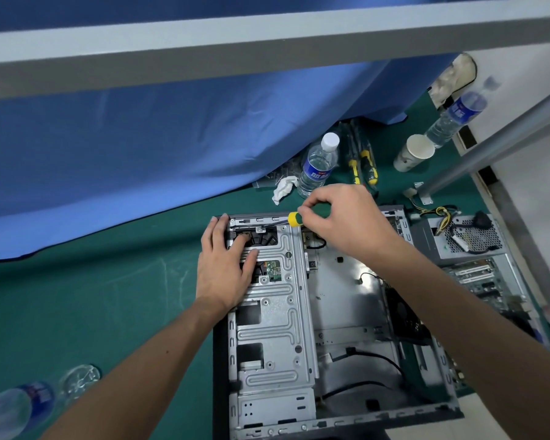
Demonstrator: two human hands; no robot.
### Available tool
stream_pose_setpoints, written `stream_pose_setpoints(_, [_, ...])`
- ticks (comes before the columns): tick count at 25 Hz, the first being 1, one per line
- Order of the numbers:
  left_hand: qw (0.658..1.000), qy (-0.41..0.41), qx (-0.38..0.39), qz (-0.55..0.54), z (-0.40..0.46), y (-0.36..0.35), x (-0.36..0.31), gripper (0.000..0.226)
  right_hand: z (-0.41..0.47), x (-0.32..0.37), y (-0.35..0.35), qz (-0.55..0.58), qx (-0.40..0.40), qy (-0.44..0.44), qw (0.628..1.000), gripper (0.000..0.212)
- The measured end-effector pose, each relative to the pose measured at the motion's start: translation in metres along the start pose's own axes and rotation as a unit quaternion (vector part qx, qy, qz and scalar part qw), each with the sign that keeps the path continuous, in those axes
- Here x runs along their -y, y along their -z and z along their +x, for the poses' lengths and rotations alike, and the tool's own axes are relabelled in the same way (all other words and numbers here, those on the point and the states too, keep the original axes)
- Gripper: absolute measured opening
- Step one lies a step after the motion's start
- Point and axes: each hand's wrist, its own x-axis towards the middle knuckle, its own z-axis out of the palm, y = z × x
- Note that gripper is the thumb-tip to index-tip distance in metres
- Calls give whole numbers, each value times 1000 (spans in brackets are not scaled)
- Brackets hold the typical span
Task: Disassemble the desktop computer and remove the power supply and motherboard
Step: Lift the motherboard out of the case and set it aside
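Observation:
An open grey computer case [299, 328] lies flat on the green mat [92, 296]. My left hand [226, 265] rests flat on the metal drive cage [273, 300] at the case's far left corner, fingers spread. My right hand [343, 220] grips a green and yellow screwdriver [299, 218] over the far edge of the case, its tip pointing left toward the cage. The removed power supply [464, 238] with its wire bundle sits to the right of the case. A motherboard [486, 281] lies beside it, partly hidden by my right forearm.
A water bottle [318, 166], a crumpled tissue [283, 188] and two more screwdrivers [364, 166] lie beyond the case. A paper cup [413, 153] and another bottle [454, 117] stand far right. A blue cloth [140, 138] hangs behind. Plastic bottles [23, 404] sit near left.

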Motion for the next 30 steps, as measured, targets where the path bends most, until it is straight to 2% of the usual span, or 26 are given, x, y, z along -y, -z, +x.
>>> stream_pose_setpoints(7, [1000, -2, -1, 2, 0, 0, 0, 37, 3, 10, 4, -37, 13, 24, 999, 13])
stream_pose_setpoints(14, [1000, -1, -2, -4, 0, 1, -1, 35, 51, 77, 21, -207, 158, 155, 953, 9])
stream_pose_setpoints(16, [1000, -3, -2, -4, 0, 0, -1, 35, 61, 94, 19, -230, 172, 131, 949, 1])
stream_pose_setpoints(18, [1000, -7, -2, -1, 1, -1, 0, 35, 65, 107, 13, -248, 146, 82, 954, 12])
stream_pose_setpoints(20, [1000, -8, -3, -4, 1, -1, 0, 34, 64, 120, 4, -276, 130, 75, 949, 12])
stream_pose_setpoints(22, [1000, -8, -7, -7, 1, -1, 1, 33, 59, 129, -2, -313, 142, 147, 928, 21])
stream_pose_setpoints(24, [1000, -12, -11, -5, 1, -1, 1, 32, 58, 130, 2, -353, 166, 234, 890, 30])
stream_pose_setpoints(27, [1000, -14, -13, -5, 2, -2, 2, 31, 56, 117, 12, -379, 191, 329, 843, 32])
stream_pose_setpoints(28, [1000, -13, -15, -7, 2, -2, 2, 31, 52, 114, 10, -374, 188, 341, 842, 26])
stream_pose_setpoints(29, [1000, -12, -16, -7, 2, -2, 2, 31, 49, 112, 6, -362, 169, 326, 857, 17])
stream_pose_setpoints(30, [1000, -11, -16, -6, 1, -3, 1, 31, 45, 109, 1, -334, 129, 275, 892, 16])
